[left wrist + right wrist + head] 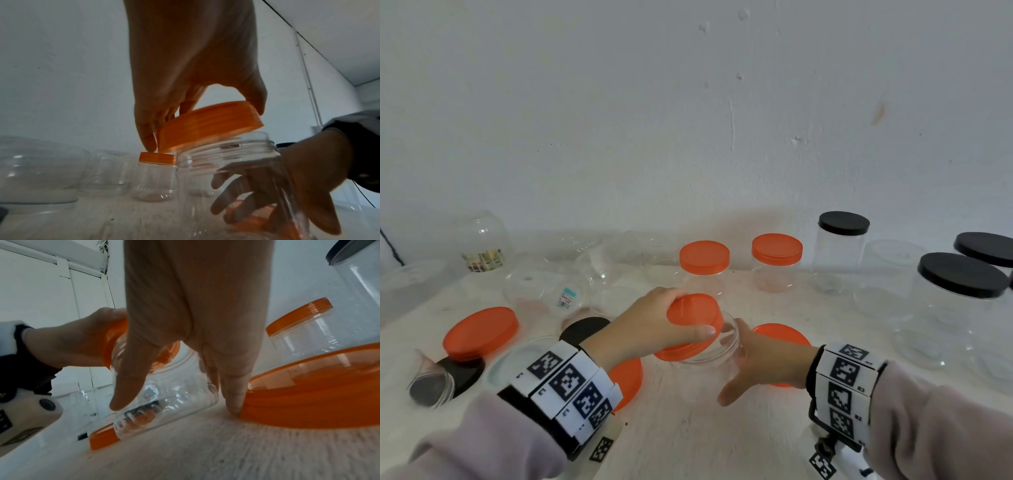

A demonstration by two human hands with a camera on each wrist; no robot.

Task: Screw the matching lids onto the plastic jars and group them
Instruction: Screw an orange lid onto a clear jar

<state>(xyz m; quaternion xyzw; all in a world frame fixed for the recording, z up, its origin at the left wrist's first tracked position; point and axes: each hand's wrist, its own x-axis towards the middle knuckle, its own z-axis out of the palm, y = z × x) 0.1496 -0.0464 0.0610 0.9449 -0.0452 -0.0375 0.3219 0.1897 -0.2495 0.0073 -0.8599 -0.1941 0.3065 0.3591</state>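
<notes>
My left hand (664,318) grips an orange lid (693,313) by its rim and holds it tilted over the mouth of a clear plastic jar (709,359) at the table's middle. The left wrist view shows the lid (207,128) slanting, its lower edge at the jar's threaded neck (236,155). My right hand (743,363) wraps round the jar's body from the right, its fingers showing through the clear wall. In the right wrist view the jar (174,386) stands on the table between my thumb and fingers.
Two orange-capped jars (704,263) (777,260) stand behind, black-lidded jars (842,246) (959,291) at the right. Loose orange lids (481,332) (780,335) (626,380) and black lids (583,329) lie around. Uncapped clear jars (544,284) crowd the back left by the wall.
</notes>
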